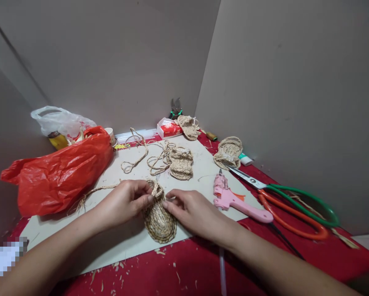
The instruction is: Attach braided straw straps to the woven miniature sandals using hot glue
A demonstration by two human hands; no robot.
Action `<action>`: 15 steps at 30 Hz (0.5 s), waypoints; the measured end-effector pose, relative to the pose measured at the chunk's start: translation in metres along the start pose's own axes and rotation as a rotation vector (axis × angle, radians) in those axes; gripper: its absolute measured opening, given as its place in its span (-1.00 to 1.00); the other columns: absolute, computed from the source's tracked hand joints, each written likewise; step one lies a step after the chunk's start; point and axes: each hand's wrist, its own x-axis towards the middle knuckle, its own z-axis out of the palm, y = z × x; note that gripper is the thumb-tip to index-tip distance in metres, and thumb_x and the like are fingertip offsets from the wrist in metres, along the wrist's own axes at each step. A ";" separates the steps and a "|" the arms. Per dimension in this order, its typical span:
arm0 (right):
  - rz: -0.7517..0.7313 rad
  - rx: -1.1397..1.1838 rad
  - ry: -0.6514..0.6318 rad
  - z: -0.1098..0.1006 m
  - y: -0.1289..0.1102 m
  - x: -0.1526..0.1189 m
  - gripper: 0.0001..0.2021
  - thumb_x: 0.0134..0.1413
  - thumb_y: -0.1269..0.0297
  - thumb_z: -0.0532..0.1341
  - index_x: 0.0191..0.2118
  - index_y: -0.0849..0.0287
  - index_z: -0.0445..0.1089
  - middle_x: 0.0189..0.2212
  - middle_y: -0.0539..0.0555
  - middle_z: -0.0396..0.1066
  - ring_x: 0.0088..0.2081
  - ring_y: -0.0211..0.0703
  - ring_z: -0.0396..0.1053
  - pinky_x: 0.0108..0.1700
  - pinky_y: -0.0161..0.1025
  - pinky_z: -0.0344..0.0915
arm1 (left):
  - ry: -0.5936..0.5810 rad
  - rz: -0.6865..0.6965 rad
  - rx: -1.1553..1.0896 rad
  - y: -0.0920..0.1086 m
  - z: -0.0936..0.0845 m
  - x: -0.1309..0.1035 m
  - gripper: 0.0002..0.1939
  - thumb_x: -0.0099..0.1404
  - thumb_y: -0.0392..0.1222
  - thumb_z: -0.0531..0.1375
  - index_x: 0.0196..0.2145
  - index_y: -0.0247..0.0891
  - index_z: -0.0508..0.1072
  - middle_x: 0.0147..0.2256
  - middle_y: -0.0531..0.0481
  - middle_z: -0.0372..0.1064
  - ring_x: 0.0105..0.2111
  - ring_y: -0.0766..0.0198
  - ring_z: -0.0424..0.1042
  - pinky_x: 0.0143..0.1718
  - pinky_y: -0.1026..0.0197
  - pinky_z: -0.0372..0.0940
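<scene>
1. Oval coiled-cord slipper [160,228]: olive-brown flecked tan, ringed concentrically.
2. Rectangular board surface [110,248]: off-white; fabric tablecloth [172,273] past near edge, deep red.
3. Pistol-shaped plastic glue gun [226,199], surface's right edge: pink.
4. Long metal scissors [260,184]: silver blades, handles green and orange-red.
5. Crumpled plastic bag [61,181], left edge: bright red.

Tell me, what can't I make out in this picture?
All in the head view:
- Red bag: contents hidden by its plastic.
- Woven piece: upper sides partly covered by the left hand and right hand.
- Black cord: far end lost behind the right forearm.
- Red-and-white packet: print too small to read.
- Bottom-left patch: blurred into blocks.
</scene>
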 end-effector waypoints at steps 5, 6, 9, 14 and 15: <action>-0.065 0.070 0.114 0.001 0.004 0.003 -0.76 0.11 0.33 0.16 -0.10 0.20 0.44 -0.49 0.01 0.48 -0.47 -0.22 0.37 -0.35 -0.28 0.25 | -0.078 -0.063 -0.100 -0.015 0.005 0.013 -0.80 0.27 -0.11 0.09 -0.43 -0.27 0.27 -0.63 0.19 0.14 -0.67 0.42 0.18 -0.62 0.35 0.09; -0.095 0.120 0.074 0.004 0.005 0.004 -0.76 0.10 0.36 0.16 -0.11 0.19 0.44 -0.48 0.01 0.48 -0.47 -0.24 0.37 -0.36 -0.30 0.25 | -0.088 -0.060 -0.105 -0.018 0.006 0.014 -0.79 0.27 -0.10 0.09 -0.44 -0.27 0.27 -0.64 0.19 0.14 -0.67 0.42 0.19 -0.62 0.35 0.10; -0.142 0.169 -0.020 0.011 0.007 0.005 -0.77 0.07 0.45 0.15 -0.17 0.21 0.48 -0.42 0.04 0.50 -0.44 -0.24 0.38 -0.36 -0.32 0.26 | -0.103 -0.061 -0.076 -0.023 0.009 0.016 -0.77 0.28 -0.08 0.10 -0.45 -0.27 0.28 -0.64 0.17 0.17 -0.67 0.42 0.19 -0.62 0.35 0.09; -0.215 0.128 -0.068 0.009 0.008 0.004 -0.79 0.03 0.54 0.16 -0.23 0.22 0.48 -0.33 0.07 0.51 -0.35 -0.23 0.40 -0.25 -0.30 0.27 | -0.124 -0.097 -0.049 -0.024 0.012 0.017 -0.75 0.28 -0.06 0.09 -0.44 -0.29 0.32 -0.66 0.17 0.15 -0.68 0.42 0.17 -0.63 0.35 0.05; -0.226 0.107 -0.070 0.008 0.009 0.004 -0.79 0.03 0.54 0.17 -0.24 0.21 0.48 -0.33 0.07 0.50 -0.35 -0.24 0.39 -0.25 -0.31 0.26 | -0.120 -0.098 -0.045 -0.025 0.012 0.018 -0.75 0.28 -0.06 0.09 -0.44 -0.29 0.32 -0.66 0.17 0.15 -0.67 0.42 0.16 -0.63 0.35 0.05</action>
